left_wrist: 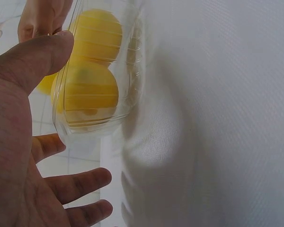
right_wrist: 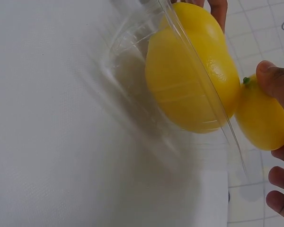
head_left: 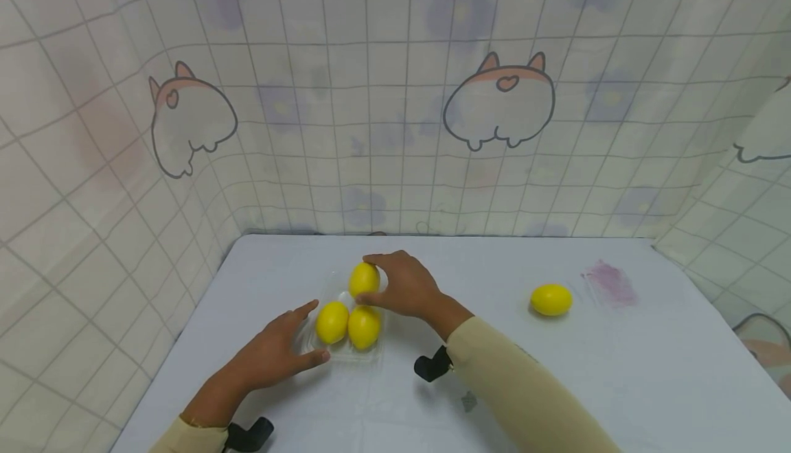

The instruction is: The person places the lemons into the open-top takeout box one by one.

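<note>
A clear plastic tray [head_left: 369, 357] stands on the white table with two yellow lemons in its near half, the left lemon [head_left: 331, 322] and the right lemon [head_left: 364, 328]. Over the tray's far part, my right hand [head_left: 404, 283] pinches a third lemon [head_left: 363, 280] between thumb and fingers. The right wrist view shows that pinched lemon [right_wrist: 261, 116] with its green stem tip, outside the tray wall. My left hand [head_left: 274, 351] is spread at the tray's left side, thumb and fingers extended. In the left wrist view its thumb [left_wrist: 61, 45] lies right at the tray rim [left_wrist: 61, 90].
Another lemon [head_left: 551, 300] lies on the right side of the table [head_left: 618, 370]. Beyond it is a flat, pinkish clear packet [head_left: 608, 283]. A grid-patterned curtain [head_left: 383, 110] with cartoon animals encloses the table's back and sides.
</note>
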A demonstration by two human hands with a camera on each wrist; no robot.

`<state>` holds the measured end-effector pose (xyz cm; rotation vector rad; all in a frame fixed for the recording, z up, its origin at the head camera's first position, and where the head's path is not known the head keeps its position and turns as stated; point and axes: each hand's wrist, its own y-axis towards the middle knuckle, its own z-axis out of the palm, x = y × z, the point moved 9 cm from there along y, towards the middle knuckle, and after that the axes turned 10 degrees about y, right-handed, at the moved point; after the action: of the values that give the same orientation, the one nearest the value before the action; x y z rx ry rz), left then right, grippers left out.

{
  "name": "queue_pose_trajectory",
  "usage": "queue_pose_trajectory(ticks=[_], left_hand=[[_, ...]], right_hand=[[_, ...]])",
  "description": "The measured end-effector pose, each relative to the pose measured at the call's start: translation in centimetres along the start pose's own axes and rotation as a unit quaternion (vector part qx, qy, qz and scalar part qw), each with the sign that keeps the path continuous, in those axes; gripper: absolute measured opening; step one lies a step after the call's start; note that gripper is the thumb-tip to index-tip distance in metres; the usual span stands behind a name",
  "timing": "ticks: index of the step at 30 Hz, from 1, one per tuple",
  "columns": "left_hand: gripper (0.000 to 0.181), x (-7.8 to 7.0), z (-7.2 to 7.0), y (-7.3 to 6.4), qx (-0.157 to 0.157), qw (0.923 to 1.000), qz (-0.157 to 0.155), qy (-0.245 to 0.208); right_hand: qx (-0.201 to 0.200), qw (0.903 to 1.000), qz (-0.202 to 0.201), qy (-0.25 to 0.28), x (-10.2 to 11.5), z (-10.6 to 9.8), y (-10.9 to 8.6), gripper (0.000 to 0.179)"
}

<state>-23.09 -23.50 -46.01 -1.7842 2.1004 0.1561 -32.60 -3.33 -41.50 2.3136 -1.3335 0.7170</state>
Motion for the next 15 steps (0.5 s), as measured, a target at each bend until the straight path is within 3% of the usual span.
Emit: queue_pose_trajectory(ticks=[15], left_hand=[[0.1,0.0,0.0,-0.2,-0.004,1.0,0.003,-0.001]], right_hand=[[0.012,0.9999,-0.007,-0.009,0.5,1.6,0.9,0.078]])
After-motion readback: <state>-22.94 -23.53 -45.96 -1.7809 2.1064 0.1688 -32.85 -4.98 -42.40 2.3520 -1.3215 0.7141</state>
